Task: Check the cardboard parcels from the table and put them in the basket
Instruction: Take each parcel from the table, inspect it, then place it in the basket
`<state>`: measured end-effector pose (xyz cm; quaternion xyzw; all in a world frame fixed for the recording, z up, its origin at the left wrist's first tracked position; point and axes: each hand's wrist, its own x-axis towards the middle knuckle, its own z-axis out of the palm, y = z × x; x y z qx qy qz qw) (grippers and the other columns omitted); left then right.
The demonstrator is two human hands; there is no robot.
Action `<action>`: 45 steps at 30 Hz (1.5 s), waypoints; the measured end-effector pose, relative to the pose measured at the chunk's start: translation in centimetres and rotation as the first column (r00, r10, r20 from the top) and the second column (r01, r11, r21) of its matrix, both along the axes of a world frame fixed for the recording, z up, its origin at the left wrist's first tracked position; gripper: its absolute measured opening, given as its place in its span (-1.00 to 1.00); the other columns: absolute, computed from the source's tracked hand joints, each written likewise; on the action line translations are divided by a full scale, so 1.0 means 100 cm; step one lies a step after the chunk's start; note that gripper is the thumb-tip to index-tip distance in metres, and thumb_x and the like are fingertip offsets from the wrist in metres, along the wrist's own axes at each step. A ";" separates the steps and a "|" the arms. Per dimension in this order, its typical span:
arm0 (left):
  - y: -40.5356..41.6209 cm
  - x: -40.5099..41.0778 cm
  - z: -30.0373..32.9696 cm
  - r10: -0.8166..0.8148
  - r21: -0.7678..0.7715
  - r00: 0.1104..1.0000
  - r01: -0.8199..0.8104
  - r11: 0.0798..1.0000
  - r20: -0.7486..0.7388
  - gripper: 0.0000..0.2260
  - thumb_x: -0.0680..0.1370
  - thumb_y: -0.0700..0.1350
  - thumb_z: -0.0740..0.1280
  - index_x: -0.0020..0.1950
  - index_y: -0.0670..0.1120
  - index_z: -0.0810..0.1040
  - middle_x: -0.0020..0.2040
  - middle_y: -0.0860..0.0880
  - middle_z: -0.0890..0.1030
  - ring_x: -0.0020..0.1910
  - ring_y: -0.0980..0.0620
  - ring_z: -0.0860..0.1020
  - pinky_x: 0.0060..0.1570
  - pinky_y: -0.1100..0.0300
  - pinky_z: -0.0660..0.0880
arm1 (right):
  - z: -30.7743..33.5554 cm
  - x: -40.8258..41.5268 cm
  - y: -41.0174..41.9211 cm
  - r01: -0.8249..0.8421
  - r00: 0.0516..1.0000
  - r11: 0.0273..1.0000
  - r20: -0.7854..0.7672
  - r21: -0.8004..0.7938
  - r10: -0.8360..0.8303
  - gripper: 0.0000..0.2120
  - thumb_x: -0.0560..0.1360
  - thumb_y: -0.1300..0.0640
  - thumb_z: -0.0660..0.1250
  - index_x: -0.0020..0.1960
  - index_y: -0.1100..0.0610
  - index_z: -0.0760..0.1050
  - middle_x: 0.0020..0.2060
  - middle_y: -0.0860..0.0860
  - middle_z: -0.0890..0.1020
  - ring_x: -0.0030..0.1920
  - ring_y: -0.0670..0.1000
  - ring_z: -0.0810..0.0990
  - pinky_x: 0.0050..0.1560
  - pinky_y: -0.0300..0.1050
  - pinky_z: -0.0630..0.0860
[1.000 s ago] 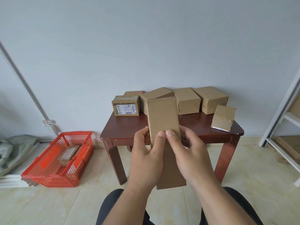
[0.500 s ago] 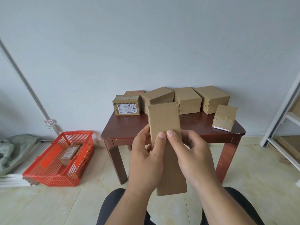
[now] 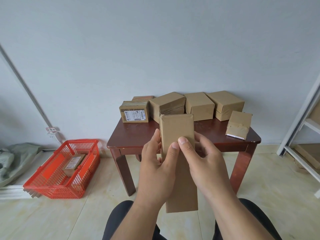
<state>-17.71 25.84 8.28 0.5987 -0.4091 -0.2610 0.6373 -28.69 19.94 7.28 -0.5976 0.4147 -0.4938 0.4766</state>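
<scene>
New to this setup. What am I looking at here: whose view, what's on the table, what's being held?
There is no robot here: a camera worn on a person's head looks forward and down at their bare hands. The left hand and the right hand grip a long flat cardboard parcel, held upright in front of a dark wooden table. Six more parcels stand on the table, one bearing a printed label. On the floor to the left, a red basket holds one labelled parcel.
</scene>
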 end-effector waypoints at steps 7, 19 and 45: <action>-0.003 0.006 0.000 0.023 0.019 1.000 -0.023 1.000 -0.005 -0.64 0.52 0.30 0.39 0.31 0.31 0.53 0.27 0.10 0.63 0.21 0.23 0.61 0.07 0.16 0.65 | 0.002 -0.001 0.004 -0.019 0.999 1.000 0.036 0.000 0.019 -0.59 0.45 -0.33 0.41 0.21 -0.18 0.67 0.06 -0.26 0.74 0.12 -0.21 0.68 0.08 -0.14 0.63; -0.008 0.010 0.005 0.022 0.002 1.000 -0.022 1.000 -0.020 -0.60 0.55 0.22 0.43 0.35 0.18 0.54 0.14 0.23 0.68 0.16 0.27 0.62 -0.07 0.31 0.62 | 0.005 0.002 -0.006 -0.004 0.999 0.999 0.048 -0.038 0.006 -0.52 0.42 -0.34 0.42 0.16 -0.06 0.72 -0.02 -0.21 0.77 0.02 -0.21 0.72 -0.10 -0.34 0.57; -0.025 0.009 0.031 0.098 0.013 0.994 -0.098 0.995 -0.050 -0.67 0.57 0.21 0.46 0.27 0.12 0.60 0.11 0.21 0.71 0.12 0.22 0.65 0.24 -0.02 0.61 | 0.036 0.014 -0.031 0.032 0.998 0.999 0.051 -0.044 -0.029 -0.67 0.54 -0.23 0.47 -0.26 -0.05 0.56 -0.52 -0.30 0.50 -0.41 -0.23 0.51 -0.34 -0.35 0.34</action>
